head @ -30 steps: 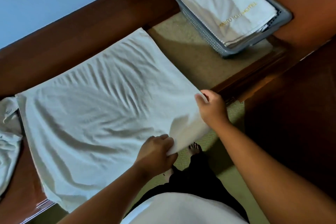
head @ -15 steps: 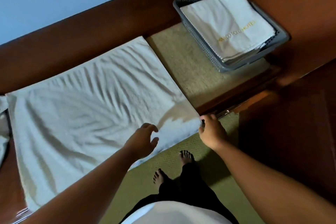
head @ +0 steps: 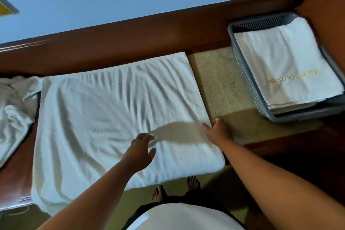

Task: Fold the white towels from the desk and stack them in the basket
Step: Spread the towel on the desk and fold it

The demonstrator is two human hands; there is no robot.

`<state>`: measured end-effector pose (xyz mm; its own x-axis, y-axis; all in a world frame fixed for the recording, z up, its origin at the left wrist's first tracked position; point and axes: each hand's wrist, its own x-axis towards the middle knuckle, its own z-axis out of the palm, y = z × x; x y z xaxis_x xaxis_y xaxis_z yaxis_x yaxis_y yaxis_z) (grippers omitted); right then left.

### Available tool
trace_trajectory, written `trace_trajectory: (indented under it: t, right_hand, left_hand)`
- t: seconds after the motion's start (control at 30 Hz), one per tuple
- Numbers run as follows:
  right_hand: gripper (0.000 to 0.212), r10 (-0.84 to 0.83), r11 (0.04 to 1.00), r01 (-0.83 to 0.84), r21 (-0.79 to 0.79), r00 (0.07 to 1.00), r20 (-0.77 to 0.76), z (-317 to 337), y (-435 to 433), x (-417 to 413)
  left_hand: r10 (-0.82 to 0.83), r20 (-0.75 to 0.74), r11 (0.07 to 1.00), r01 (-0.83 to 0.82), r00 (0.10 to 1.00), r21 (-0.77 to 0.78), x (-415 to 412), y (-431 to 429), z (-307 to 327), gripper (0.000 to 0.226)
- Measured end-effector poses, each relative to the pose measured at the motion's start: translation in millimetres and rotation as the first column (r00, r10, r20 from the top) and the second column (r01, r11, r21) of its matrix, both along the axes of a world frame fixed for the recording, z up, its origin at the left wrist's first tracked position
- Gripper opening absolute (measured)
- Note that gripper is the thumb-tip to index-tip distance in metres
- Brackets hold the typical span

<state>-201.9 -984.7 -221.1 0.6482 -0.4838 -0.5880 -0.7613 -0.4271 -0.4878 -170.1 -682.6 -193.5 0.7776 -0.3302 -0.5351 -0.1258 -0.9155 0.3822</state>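
Left hand: my left hand [head: 141, 152] is released, with the fingers loosely spread over the near right part of the spread towel [head: 112, 117]. I cannot tell whether it touches the cloth.
Right hand: my right hand [head: 217, 130] sits at the spread towel's right edge, thumb on the cloth and fingers toward the beige mat [head: 218, 84]. I cannot tell whether it pinches the edge or only rests there.
Spread towel: it lies open and wrinkled across the bench [head: 130, 43], with its near edge hanging over the front.
Beige mat: it lies on the bench between the spread towel and the basket [head: 248, 84].
Basket: grey and perforated, it stands at the right end of the bench, apart from the spread towel.
Folded towels: the folded towels [head: 287, 65] are stacked inside the basket, and the top one carries gold lettering.
Crumpled towels: the crumpled towels [head: 13, 110] are heaped at the left end, just beside the spread towel.
Feet: my bare feet [head: 193, 183] stand on the green floor [head: 211, 179] near the front of the bench.
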Motion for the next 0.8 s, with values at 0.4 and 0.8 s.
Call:
trace_trajectory:
  t: [0.4, 0.8]
  right_hand:
    - [0.057, 0.128, 0.988, -0.137, -0.068, 0.984, -0.120, -2.5, -25.2, 262.2]
    - [0.022, -0.015, 0.997, 0.005, 0.080, 0.992, 0.126, -35.3, -60.5, 387.5]
  left_hand:
    - [0.168, 0.120, 0.986, -0.168, 0.978, -0.012, 170.6, -30.7, -15.8, 0.063]
    - [0.197, 0.332, 0.979, -0.170, 0.923, -0.108, 302.3, -59.3, -48.6, 0.048]
